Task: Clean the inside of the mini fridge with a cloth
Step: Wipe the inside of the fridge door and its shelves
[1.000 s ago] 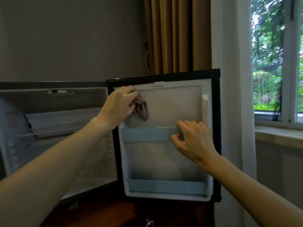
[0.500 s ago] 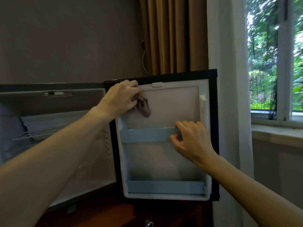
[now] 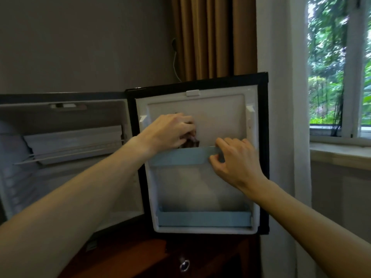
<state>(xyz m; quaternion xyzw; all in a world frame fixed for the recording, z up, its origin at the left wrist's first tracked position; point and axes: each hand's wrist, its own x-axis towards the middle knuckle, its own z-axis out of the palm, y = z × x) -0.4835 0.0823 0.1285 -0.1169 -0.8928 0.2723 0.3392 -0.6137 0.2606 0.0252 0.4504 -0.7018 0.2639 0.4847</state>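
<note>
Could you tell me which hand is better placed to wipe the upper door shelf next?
Probably the left hand: it grips the cloth just above the upper shelf, while the right hand holds that shelf.

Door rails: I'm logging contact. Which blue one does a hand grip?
The upper blue rail: the right hand grips it; the lower blue rail is untouched.

dim room | daylight from window (image 3: 339,65) at right | soft blur | wide-angle bend at edges

Your left hand (image 3: 170,130) grips a dark, soft cloth (image 3: 190,143) against the door liner (image 3: 220,121), smooth matt white plastic. The door shelf rails (image 3: 180,157) look like pale blue matt plastic. The cabinet (image 3: 140,263) below is glossy dark wood.
</note>
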